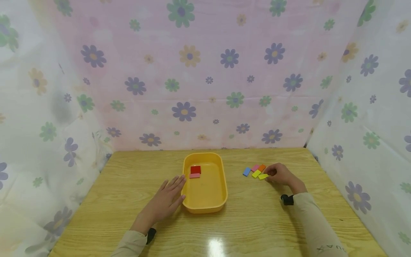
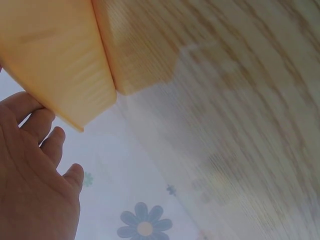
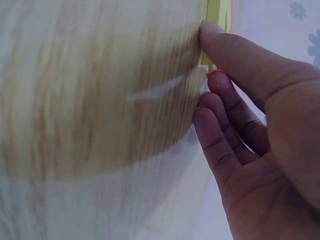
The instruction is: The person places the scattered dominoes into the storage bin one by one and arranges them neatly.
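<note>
My right hand (image 1: 280, 175) is low over the table, thumb and fingertips closed on the end of a yellow tile (image 1: 263, 176), a small flat rectangle. In the right wrist view the thumb and index finger are at either side of the yellow tile (image 3: 212, 47). Right beside it lie another yellow tile (image 1: 256, 173), an orange tile (image 1: 262, 167), a pink tile (image 1: 255, 167) and a blue tile (image 1: 246, 171). My left hand (image 1: 165, 201) has its fingers extended, fingertips at the left rim of a yellow tray (image 1: 205, 208).
Inside the tray, near its left wall, are a red piece (image 1: 195, 170) and a pink tile (image 1: 194, 175). The wooden table (image 1: 138, 178) meets a flowered cloth (image 1: 208, 125) at the back and both sides.
</note>
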`<state>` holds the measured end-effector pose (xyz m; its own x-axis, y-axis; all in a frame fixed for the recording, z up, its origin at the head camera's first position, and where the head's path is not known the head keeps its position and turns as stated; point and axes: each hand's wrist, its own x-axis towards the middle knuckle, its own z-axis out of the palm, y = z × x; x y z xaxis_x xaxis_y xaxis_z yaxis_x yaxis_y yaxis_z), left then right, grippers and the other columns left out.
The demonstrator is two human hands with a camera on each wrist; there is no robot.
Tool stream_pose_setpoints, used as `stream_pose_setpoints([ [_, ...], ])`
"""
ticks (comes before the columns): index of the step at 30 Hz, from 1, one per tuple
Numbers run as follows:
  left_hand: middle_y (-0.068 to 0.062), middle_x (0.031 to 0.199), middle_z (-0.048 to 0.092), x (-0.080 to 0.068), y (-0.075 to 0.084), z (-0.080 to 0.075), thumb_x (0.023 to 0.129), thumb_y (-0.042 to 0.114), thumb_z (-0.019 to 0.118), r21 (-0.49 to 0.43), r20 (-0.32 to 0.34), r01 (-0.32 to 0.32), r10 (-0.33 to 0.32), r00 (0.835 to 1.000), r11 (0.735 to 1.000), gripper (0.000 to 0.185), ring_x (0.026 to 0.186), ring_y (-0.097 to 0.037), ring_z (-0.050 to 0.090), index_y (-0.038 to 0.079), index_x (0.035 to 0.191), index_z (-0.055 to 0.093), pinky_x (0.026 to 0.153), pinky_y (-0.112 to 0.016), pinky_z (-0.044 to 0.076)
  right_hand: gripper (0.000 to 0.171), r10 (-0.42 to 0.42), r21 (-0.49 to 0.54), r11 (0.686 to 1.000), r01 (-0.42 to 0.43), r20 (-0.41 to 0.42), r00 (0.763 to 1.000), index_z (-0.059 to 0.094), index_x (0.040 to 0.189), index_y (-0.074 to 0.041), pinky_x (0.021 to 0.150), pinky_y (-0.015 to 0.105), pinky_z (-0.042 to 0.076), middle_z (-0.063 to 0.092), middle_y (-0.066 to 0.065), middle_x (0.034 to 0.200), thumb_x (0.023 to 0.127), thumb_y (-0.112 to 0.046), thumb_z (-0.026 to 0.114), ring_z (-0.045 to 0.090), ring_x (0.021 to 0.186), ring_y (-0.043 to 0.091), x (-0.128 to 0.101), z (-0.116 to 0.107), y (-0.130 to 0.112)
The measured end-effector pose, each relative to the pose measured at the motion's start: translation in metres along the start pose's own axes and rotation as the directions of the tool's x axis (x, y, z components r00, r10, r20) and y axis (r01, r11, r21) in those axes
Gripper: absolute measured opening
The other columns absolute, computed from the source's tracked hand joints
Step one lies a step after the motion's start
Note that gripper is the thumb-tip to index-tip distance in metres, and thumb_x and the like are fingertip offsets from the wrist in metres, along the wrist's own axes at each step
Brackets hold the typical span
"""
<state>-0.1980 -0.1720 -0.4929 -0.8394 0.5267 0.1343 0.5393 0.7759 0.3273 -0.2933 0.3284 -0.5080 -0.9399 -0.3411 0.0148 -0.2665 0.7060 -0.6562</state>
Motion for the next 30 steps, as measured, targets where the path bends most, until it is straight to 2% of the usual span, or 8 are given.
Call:
stream_pose_setpoints([
  [7,-0.005,0.168,0.024,0.001,-0.002,0.002,0.108,0.035,0.05,0.006,-0.006,-0.002,0.002,1.0,1.0,0.063,0.156,-0.03,0.021,0.007,0.16,0.029,0.125,-0.06,0.014,0.015,0.017,0.005,1.0,-0.017,0.007,1.0,0.073,0.098,0.003,0.069,0.025,0.05,0.068,0.008,0.09,0.087,-0.005,0.078,0.056,0.078,0.015,0.0,0.002,0.003],
  [17,-0.01,0.167,0.027,0.0,-0.001,0.001,0.108,0.034,0.049,-0.01,-0.026,-0.033,0.033,0.999,0.999,0.063,0.155,-0.034,0.024,0.004,0.16,0.029,0.124,-0.062,0.016,0.013,0.01,0.038,0.999,-0.011,0.026,1.0,0.07,0.095,0.001,0.066,0.024,0.049,0.066,0.006,0.085,0.091,-0.01,0.076,0.056,0.074,0.013,-0.008,0.002,-0.005],
  [23,-0.01,0.167,0.026,0.001,0.0,0.0,0.109,0.034,0.048,-0.011,-0.008,-0.022,0.022,1.0,1.0,0.063,0.155,-0.033,0.022,0.006,0.161,0.026,0.124,-0.061,0.014,0.013,-0.011,0.043,0.999,0.012,-0.029,1.0,0.069,0.093,-0.001,0.066,0.023,0.05,0.065,0.004,0.084,0.089,-0.01,0.078,0.056,0.073,0.011,-0.014,0.003,-0.009],
  [30,-0.009,0.168,0.024,0.001,0.0,-0.001,0.108,0.034,0.048,-0.016,0.003,-0.012,0.012,1.0,1.0,0.063,0.156,-0.032,0.02,0.004,0.16,0.028,0.125,-0.061,0.013,0.014,-0.127,0.057,0.989,0.137,-0.151,0.98,0.07,0.095,-0.002,0.071,0.026,0.056,0.068,0.005,0.09,0.087,-0.008,0.08,0.059,0.078,0.009,-0.017,0.014,-0.023],
])
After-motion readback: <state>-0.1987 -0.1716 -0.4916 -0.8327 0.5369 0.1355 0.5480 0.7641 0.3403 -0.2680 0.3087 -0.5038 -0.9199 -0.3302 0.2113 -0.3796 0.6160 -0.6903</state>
